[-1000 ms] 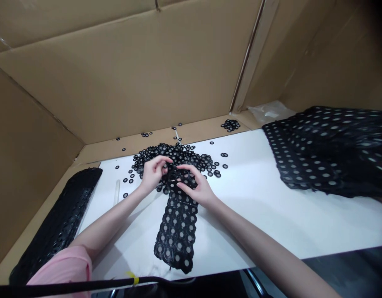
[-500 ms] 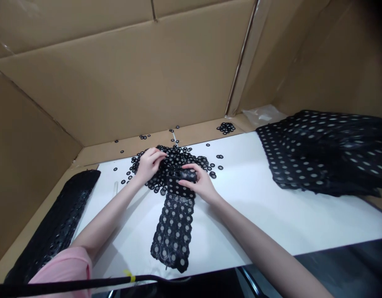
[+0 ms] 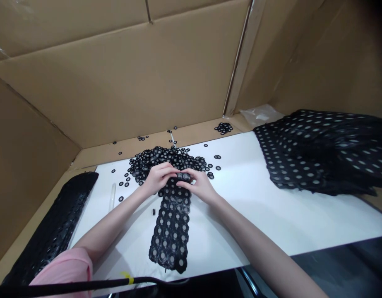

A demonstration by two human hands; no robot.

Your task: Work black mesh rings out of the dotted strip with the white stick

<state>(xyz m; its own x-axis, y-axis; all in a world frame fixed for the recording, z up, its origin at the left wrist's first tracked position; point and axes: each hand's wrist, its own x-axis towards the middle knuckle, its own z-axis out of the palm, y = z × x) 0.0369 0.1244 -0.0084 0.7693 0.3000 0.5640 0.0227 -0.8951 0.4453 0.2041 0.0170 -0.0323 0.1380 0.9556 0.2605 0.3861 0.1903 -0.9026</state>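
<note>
- Black, rubbery-looking strip (image 3: 169, 231) with rows of pale round spots lies on the white tabletop (image 3: 228, 231), running from between the hands toward 6 o'clock; its far end is curled up at the fingers.
- Right hand (image 3: 198, 184), reaching in from 4 o'clock, pinches that curled end between thumb and fingers.
- Left hand (image 3: 159, 178), reaching in from 8 o'clock, has its fingertips drawn together at the end's left corner; whether they grip anything I cannot tell.
- Loose black rings (image 3: 156, 157) heap just beyond the hands, from 11 to 1 o'clock; one small dark piece (image 3: 154, 212) sits alone at 7 o'clock, near the strip.
- Clear stick (image 3: 112, 196) lies near 9 o'clock, a long dark bundle (image 3: 54, 223) toward 8, a large spotted sheet (image 3: 302, 165) toward 3.
- Judging by the heap, the step in hand looks like working rings free at the strip's far end.
- Next move seems to call for a steady right-hand pinch while the left fingertips find one ring's edge.
</note>
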